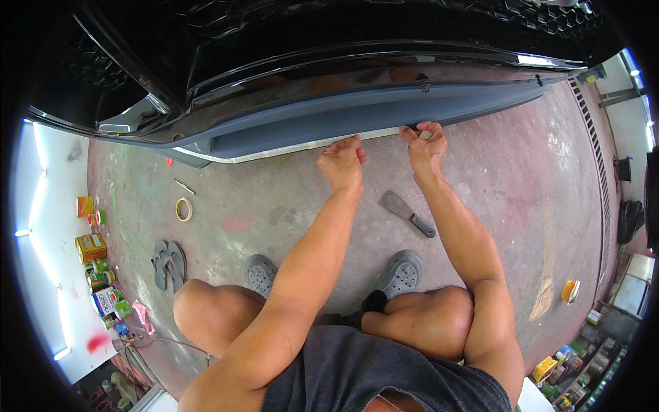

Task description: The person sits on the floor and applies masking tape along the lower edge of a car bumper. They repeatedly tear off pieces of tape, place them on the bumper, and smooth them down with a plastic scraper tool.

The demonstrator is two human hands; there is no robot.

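Observation:
A dark grey lip panel (pixel 295 123) hangs along the lower edge of a black car bumper (pixel 309 69). A pale strip of tape (pixel 274 151) runs along the panel's near edge, from the left to about where my hands are. My left hand (pixel 342 162) is closed against this edge, its thumb and fingertips pressed on the tape. To the right, my right hand (pixel 428 147) pinches at the edge by the strip's right end, with the other fingers curled. The fingers partly hide what each hand grips.
A scraper (pixel 406 214) lies on the floor between my forearms. Further left are a tape roll (pixel 183 209), a thin pen-like tool (pixel 183 186) and flip-flops (pixel 169 265). Cans and boxes (pixel 90 247) line the left wall. A drain grate (pixel 596 158) runs along the right.

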